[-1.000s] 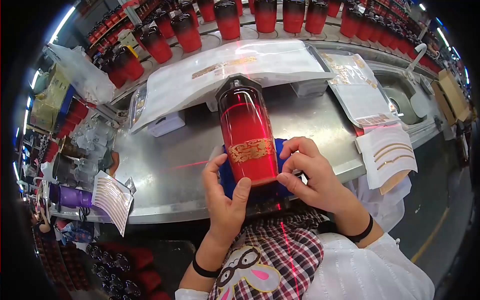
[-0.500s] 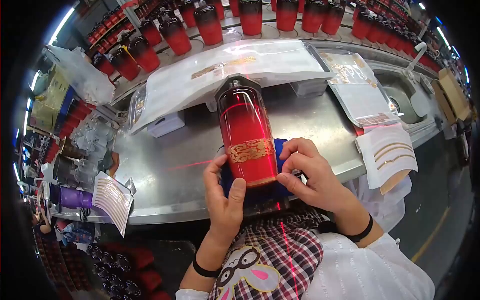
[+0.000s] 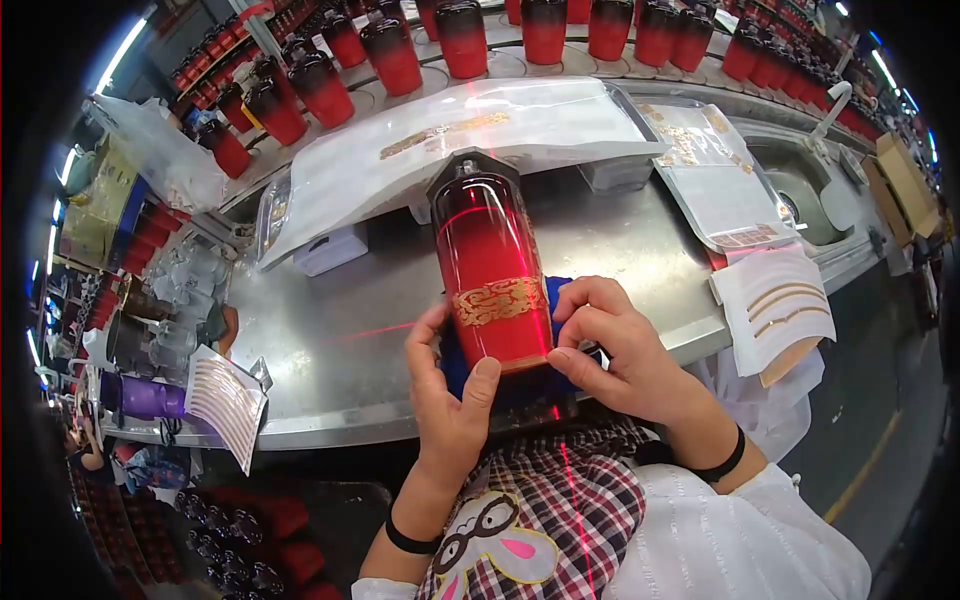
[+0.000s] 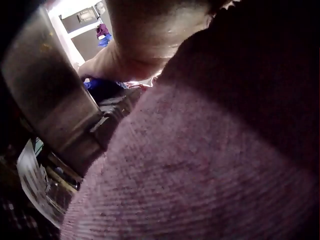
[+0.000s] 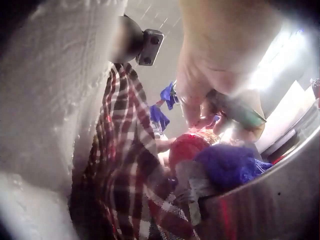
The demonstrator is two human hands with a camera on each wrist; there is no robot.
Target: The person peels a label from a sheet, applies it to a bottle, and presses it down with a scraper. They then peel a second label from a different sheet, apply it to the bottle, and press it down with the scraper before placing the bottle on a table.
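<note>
A glossy bottle, black above and red below, lies with its neck away from me on a blue cloth. Gold ornament wraps its lower part, and a thin gold line edges the base. My left hand holds the lower left side, thumb by the base. At the lower right edge, my right hand grips with thumb and bent forefinger close together; their exact contact is hard to see. The left wrist view shows part of the left hand beside a sleeve. In the right wrist view, the right hand reaches the red bottle.
Behind the bottle's neck, a white sheet carries gold decals. On the right are a decal tray, strips on paper and a sink. More strips lie left. Several bottles line the back.
The bottles in the back row have shifted to the right. The held bottle has moved very slightly left, and both hands keep nearly the same places on it.
</note>
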